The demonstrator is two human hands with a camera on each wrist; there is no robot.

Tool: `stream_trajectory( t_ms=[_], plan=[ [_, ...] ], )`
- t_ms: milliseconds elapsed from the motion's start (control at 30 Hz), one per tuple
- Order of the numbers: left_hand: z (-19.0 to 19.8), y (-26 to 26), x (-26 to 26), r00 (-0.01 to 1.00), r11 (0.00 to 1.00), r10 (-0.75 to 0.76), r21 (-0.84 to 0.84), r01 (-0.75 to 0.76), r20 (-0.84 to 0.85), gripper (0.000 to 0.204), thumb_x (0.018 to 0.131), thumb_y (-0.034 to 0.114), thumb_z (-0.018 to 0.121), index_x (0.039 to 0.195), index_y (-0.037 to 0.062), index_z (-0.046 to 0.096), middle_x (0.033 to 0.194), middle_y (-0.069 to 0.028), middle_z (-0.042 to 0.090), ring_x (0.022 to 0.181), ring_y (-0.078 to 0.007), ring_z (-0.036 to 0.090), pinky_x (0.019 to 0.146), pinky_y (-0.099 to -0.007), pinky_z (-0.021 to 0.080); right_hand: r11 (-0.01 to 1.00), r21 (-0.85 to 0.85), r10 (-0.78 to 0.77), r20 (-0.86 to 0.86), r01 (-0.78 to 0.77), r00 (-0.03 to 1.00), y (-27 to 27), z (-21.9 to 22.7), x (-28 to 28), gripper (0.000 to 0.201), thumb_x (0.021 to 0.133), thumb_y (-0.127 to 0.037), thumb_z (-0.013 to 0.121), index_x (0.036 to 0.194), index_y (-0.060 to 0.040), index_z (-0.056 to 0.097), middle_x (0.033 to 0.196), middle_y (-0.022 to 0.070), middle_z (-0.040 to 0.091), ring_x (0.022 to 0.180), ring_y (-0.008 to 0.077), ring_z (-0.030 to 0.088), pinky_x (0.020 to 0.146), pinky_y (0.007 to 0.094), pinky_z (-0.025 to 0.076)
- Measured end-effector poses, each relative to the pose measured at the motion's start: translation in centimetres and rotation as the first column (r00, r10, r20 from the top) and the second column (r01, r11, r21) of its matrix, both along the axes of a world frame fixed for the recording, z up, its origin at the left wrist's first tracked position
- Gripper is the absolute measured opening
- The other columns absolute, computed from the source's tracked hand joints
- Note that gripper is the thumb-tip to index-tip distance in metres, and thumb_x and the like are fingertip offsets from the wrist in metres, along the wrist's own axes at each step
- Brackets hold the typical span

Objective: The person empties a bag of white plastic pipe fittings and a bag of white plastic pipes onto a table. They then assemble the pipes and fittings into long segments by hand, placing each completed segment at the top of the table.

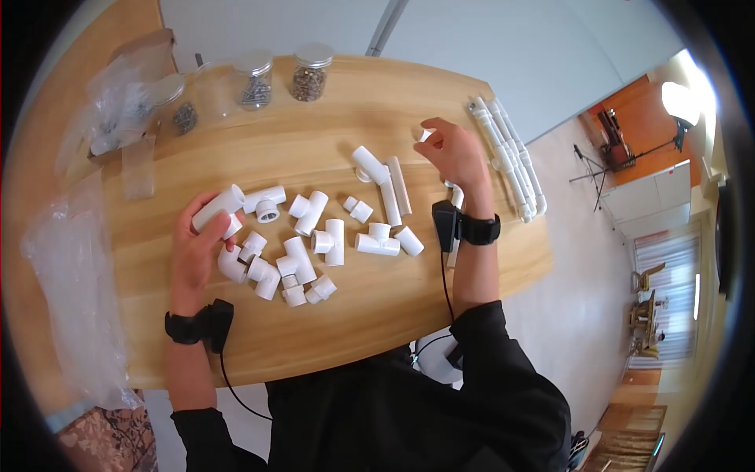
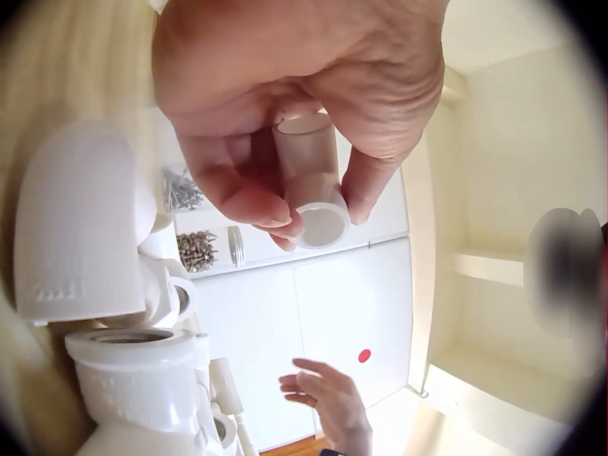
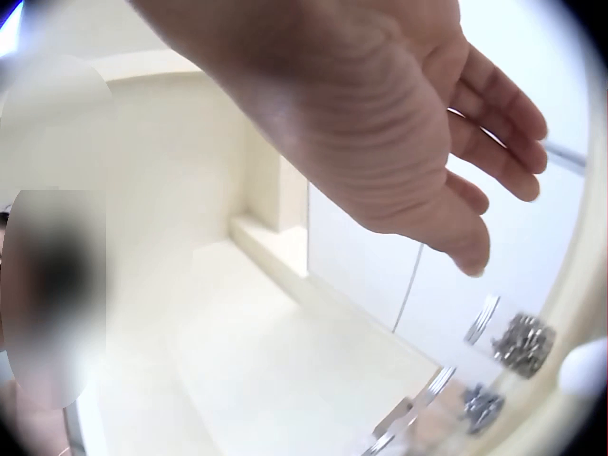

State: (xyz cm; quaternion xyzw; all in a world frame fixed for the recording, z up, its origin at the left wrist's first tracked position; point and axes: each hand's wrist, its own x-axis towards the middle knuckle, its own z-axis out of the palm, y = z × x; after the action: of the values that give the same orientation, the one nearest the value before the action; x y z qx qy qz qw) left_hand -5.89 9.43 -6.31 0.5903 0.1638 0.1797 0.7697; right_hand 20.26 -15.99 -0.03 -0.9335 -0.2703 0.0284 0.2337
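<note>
My left hand [image 1: 192, 250] grips a white PVC tee fitting [image 1: 219, 208] above the left part of the table. In the left wrist view the tee's round open end [image 2: 323, 226] faces the camera between thumb and fingers. Over the right side of the table, my right hand [image 1: 458, 157] has loosely bent fingers and nothing in them. A small white fitting [image 1: 425, 135] shows beside its fingertips in the head view. Nearest the left hand lie a white elbow [image 1: 230, 264] and another tee [image 1: 265, 198].
Several white tees, couplings and short pipes lie mid-table, among them a tee [image 1: 334, 241] and a pipe joined to a fitting [image 1: 377, 177]. Long assembled pipes [image 1: 503, 157] lie along the right edge. Jars of screws [image 1: 312, 75] line the back; plastic bags [image 1: 75, 275] lie left.
</note>
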Motion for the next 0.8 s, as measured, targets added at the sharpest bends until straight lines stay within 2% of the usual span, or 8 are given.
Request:
stream_trajectory(
  t_ms=[167, 233, 333, 467, 600, 667, 733, 800],
  plan=[
    [0.1, 0.0, -0.2, 1.0, 0.999, 0.001, 0.052, -0.001, -0.015, 0.03, 0.083, 0.014, 0.058, 0.107, -0.0025, 0.051, 0.085, -0.0102, 0.061, 0.063, -0.0112, 0.053, 0.054, -0.0243, 0.044, 0.956, -0.264, 0.115, -0.071, -0.13, 0.991, 1.2, -2.3, 0.3, 0.042, 0.068, -0.025, 0.062, 0.106, -0.0069, 0.06, 0.091, 0.0134, 0.065, 0.088, 0.0295, 0.061, 0.076, 0.0373, 0.048],
    [0.6, -0.3, -0.3, 0.999, 0.995, -0.016, 0.094, 0.019, -0.038, 0.032, 0.081, 0.011, 0.06, 0.109, -0.0024, 0.051, 0.088, -0.0104, 0.062, 0.067, -0.0112, 0.056, 0.057, -0.0237, 0.046, 0.955, -0.277, 0.072, -0.122, -0.103, 0.99, 1.8, -2.6, 0.0, 0.041, 0.066, -0.023, 0.06, 0.104, -0.0076, 0.061, 0.092, 0.0127, 0.065, 0.09, 0.0298, 0.06, 0.077, 0.0371, 0.048],
    [1.8, -1.6, 0.3, 0.996, 0.993, -0.037, 0.113, 0.046, -0.081, 0.033, 0.078, 0.004, 0.063, 0.108, -0.0021, 0.051, 0.093, -0.0106, 0.063, 0.078, -0.012, 0.06, 0.065, -0.0235, 0.05, 0.924, -0.347, 0.149, -0.069, -0.163, 0.986, 2.2, -4.6, 0.5, 0.028, 0.062, -0.017, 0.058, 0.087, -0.0039, 0.064, 0.087, 0.0176, 0.064, 0.084, 0.0331, 0.061, 0.071, 0.0387, 0.049],
    [4.9, -4.0, 2.2, 0.99, 0.977, -0.08, 0.187, 0.1, -0.113, 0.033, 0.076, 0.003, 0.065, 0.106, -0.0008, 0.052, 0.093, -0.0087, 0.062, 0.08, -0.0109, 0.059, 0.068, -0.0229, 0.049, 0.899, -0.41, 0.128, -0.089, -0.154, 0.988, 2.4, -4.5, 0.4, 0.034, 0.065, -0.018, 0.059, 0.097, -0.0068, 0.063, 0.087, 0.0156, 0.064, 0.087, 0.0317, 0.06, 0.076, 0.0377, 0.047],
    [6.9, -6.0, 4.0, 0.992, 0.953, -0.128, 0.276, 0.126, -0.011, 0.032, 0.073, 0.003, 0.068, 0.101, 0.001, 0.052, 0.091, -0.0055, 0.06, 0.083, -0.0101, 0.056, 0.072, -0.0232, 0.047, 0.975, -0.202, 0.108, 0.063, -0.093, 0.992, 1.7, -3.2, 0.1, 0.031, 0.062, -0.013, 0.056, 0.09, -0.0001, 0.061, 0.079, 0.0198, 0.062, 0.076, 0.0359, 0.061, 0.065, 0.0417, 0.049],
    [7.2, -6.8, 4.7, 0.989, 0.944, -0.149, 0.3, 0.137, 0.017, 0.032, 0.072, 0.004, 0.069, 0.099, 0.0014, 0.052, 0.09, -0.0046, 0.059, 0.084, -0.0097, 0.055, 0.073, -0.0235, 0.046, 0.987, 0.119, 0.103, 0.088, -0.113, 0.991, 1.2, 0.0, -1.3, 0.034, 0.066, -0.012, 0.057, 0.098, 0.0001, 0.056, 0.076, 0.0185, 0.062, 0.069, 0.0337, 0.06, 0.063, 0.0395, 0.049],
    [7.1, -7.5, 5.0, 0.979, 0.927, -0.199, 0.33, 0.177, 0.036, 0.031, 0.071, 0.005, 0.07, 0.096, 0.0015, 0.052, 0.087, -0.0043, 0.059, 0.08, -0.0097, 0.056, 0.071, -0.0243, 0.047, 0.904, 0.419, 0.091, -0.006, -0.08, 0.996, 0.9, 4.1, -3.9, 0.029, 0.07, -0.003, 0.058, 0.099, -0.0003, 0.054, 0.073, 0.0083, 0.058, 0.066, 0.0157, 0.059, 0.059, 0.0268, 0.047],
    [7.3, -7.8, 4.9, 0.98, 0.897, -0.201, 0.405, 0.178, 0.014, 0.03, 0.071, 0.005, 0.069, 0.095, 0.0017, 0.052, 0.086, -0.0042, 0.06, 0.078, -0.0096, 0.056, 0.071, -0.0246, 0.047, 0.639, 0.754, 0.237, -0.003, -0.153, 0.971, 0.1, 5.2, -5.8, 0.029, 0.073, -0.001, 0.059, 0.1, 0.0004, 0.05, 0.078, 0.0088, 0.059, 0.069, 0.0133, 0.059, 0.06, 0.0248, 0.047]
  ],
)
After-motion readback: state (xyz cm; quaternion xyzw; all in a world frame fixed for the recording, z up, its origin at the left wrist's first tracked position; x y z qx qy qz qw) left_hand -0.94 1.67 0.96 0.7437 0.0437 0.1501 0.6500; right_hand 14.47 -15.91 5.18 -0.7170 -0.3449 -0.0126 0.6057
